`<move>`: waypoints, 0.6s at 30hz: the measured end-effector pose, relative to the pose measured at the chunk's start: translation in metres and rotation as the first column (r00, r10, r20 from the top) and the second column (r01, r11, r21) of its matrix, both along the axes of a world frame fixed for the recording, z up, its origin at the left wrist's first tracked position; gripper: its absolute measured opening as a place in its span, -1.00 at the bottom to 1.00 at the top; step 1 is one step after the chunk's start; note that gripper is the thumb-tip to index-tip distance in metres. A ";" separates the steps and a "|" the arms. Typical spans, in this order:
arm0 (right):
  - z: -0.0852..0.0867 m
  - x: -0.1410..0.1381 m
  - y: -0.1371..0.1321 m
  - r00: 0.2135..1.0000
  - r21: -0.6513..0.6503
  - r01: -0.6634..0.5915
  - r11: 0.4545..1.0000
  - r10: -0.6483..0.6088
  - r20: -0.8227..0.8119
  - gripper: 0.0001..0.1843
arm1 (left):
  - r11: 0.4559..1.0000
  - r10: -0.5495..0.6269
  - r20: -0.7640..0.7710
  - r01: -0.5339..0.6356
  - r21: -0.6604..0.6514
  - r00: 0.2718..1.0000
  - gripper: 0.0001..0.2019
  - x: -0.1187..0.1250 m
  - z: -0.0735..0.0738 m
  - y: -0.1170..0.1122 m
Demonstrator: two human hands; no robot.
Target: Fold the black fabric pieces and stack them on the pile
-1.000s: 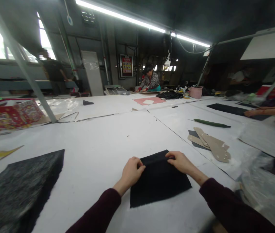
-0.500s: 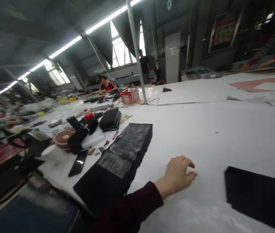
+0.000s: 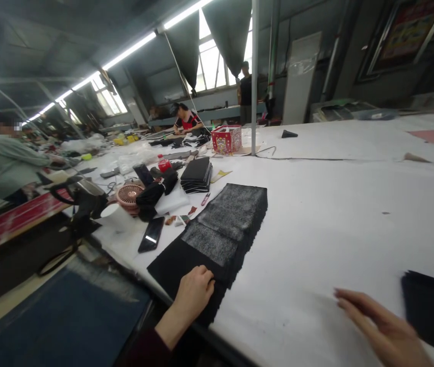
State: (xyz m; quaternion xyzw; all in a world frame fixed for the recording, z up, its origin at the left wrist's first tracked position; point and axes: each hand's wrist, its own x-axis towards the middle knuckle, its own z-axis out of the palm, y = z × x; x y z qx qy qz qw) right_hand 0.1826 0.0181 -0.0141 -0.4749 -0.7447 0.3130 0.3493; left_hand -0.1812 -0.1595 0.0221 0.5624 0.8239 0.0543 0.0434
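My left hand (image 3: 193,293) rests on the near end of a thick stack of dark grey felt pieces (image 3: 224,229), its fingers curled over the stack's top edge. Whether it grips a piece I cannot make out. My right hand (image 3: 383,329) lies flat and open on the white table (image 3: 335,214), fingers stretched to the left. Just right of it lies the black folded fabric piece (image 3: 433,308), which the hand does not touch.
Left of the felt stack lie a phone (image 3: 151,234), a small pink fan (image 3: 128,193), a white cup (image 3: 111,214) and a pile of black pieces (image 3: 197,175). A red box (image 3: 226,138) and a metal pole (image 3: 254,76) stand further back. Other people work at the left and far end.
My head turned left. Both hands let go of the black fabric piece. My left hand moved left onto the felt stack; my right hand now lies flat beside the fabric.
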 end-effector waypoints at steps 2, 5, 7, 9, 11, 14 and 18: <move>0.009 -0.051 -0.026 0.965 -0.113 -0.261 0.959 0.259 -0.037 -0.70 | 0.999 -0.039 -0.029 0.039 0.007 0.999 -0.79 -0.002 -0.002 0.002; 0.023 -0.124 -0.063 0.835 -0.116 -0.550 0.827 0.541 -0.101 -0.70 | 0.998 -0.028 0.039 0.025 0.054 0.999 -0.78 -0.011 -0.002 0.004; 0.028 -0.160 -0.079 0.762 -0.061 -0.647 0.760 0.640 -0.098 -0.69 | 0.997 0.005 0.153 -0.018 0.081 0.988 -0.79 -0.021 -0.001 0.005; 0.028 -0.186 -0.087 0.714 0.007 -0.699 0.715 0.698 -0.048 -0.67 | 0.995 0.018 0.260 -0.042 0.088 0.965 -0.79 -0.032 0.000 0.005; 0.025 -0.203 -0.090 0.691 0.072 -0.722 0.688 0.722 0.036 -0.64 | 0.995 0.000 0.356 -0.037 0.095 0.934 -0.78 -0.041 0.001 0.006; 0.020 -0.220 -0.088 0.686 0.135 -0.728 0.673 0.708 0.168 -0.64 | 0.994 -0.034 0.500 -0.024 0.110 0.865 -0.76 -0.050 0.002 0.008; 0.018 -0.228 -0.087 0.729 0.188 -0.683 0.706 0.643 0.234 -0.71 | 0.994 -0.059 0.592 -0.010 0.113 0.803 -0.75 -0.059 0.002 0.009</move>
